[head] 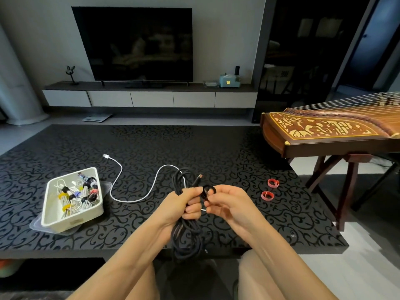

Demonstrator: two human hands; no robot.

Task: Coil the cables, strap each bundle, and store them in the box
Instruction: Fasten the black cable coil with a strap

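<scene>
Centrally, right of the white rectangular plastic box (73, 221) of strapped cables, the left hand (186, 202) has its fingers clamped round a coiled black cable (184, 237) held above the black patterned table (216, 148). The right hand (225, 204) pinches a small black strap loop (208, 189) beside it. A loose white cable (111, 190) lies just right of the box, and two red straps (273, 182) lie well right.

Dark television (138, 44), wooden zither (324, 131), rabbit figurine (70, 73)

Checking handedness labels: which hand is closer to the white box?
Left. The left hand, gripping the black cable coil, sits right of the white box, not touching it; the right hand, pinching a black strap, is farther right.
</scene>
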